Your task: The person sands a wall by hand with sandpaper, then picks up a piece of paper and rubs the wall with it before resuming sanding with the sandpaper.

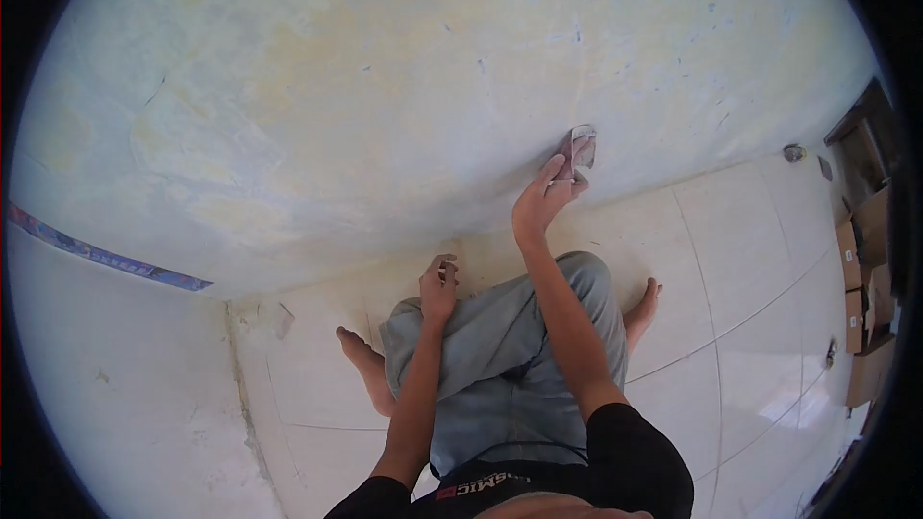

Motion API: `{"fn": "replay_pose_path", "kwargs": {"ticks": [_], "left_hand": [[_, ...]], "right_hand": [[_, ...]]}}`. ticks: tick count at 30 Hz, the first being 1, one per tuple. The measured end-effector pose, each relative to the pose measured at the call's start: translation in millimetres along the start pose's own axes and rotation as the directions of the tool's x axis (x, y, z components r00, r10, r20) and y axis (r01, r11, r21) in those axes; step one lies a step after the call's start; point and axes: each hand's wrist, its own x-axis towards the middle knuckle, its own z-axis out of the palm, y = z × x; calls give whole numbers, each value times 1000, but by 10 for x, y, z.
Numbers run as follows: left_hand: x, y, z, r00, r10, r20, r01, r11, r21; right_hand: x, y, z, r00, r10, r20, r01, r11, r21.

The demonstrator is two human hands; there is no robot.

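My right hand [544, 204] reaches forward to the pale, patchy wall [385, 106]. Its fingers are closed on a folded piece of sandpaper [583, 146], which lies against the lower part of the wall. Part of the sheet is covered by my fingers. My left hand [439, 286] is by my bent knee, a short way from the wall, with loosely curled fingers partly apart and nothing visible in them. Yellowish areas and small blue marks show on the wall.
I sit cross-legged on the tiled floor [673, 327], close to the wall. A printed blue strip [115, 262] runs along the left wall. Cardboard boxes [870, 365] are stacked at the right. A small round object [794, 153] lies near the far right wall base.
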Motion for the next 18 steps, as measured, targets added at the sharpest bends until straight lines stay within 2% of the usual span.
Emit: {"fn": "replay_pose_path", "kwargs": {"ticks": [1,3,7,9,10,12,13,15,18], "left_hand": [[23,22,13,999,34,-14,-34,999,-11],[37,10,24,1000,16,-10,-16,1000,-17],[71,35,45,1000,-5,19,5,1000,1],[21,-8,5,1000,-7,5,7,1000,-2],[65,6,32,1000,12,-7,-12,1000,-13],[70,0,61,1000,5,-1,-5,1000,-31],[87,-16,47,1000,-5,4,5,999,-35],[75,73,29,1000,10,1,-10,1000,-12],[39,106,8,1000,6,-20,-6,1000,-14]], "right_hand": [[-62,-10,8,1000,-5,3,5,1000,1],[-233,-27,-29,928,-367,66,367,930,-1],[-114,-49,-110,917,-391,83,399,907,-134],[-58,-136,-81,990,-144,4,144,989,-22],[-98,-107,-84,988,-156,4,156,988,-23],[-282,-33,-123,932,-305,198,326,942,-82],[-176,2,-107,933,-305,190,325,942,-80],[28,-53,-110,974,-225,-8,224,973,-48],[-37,-82,-62,965,-262,-1,262,964,41]]}}
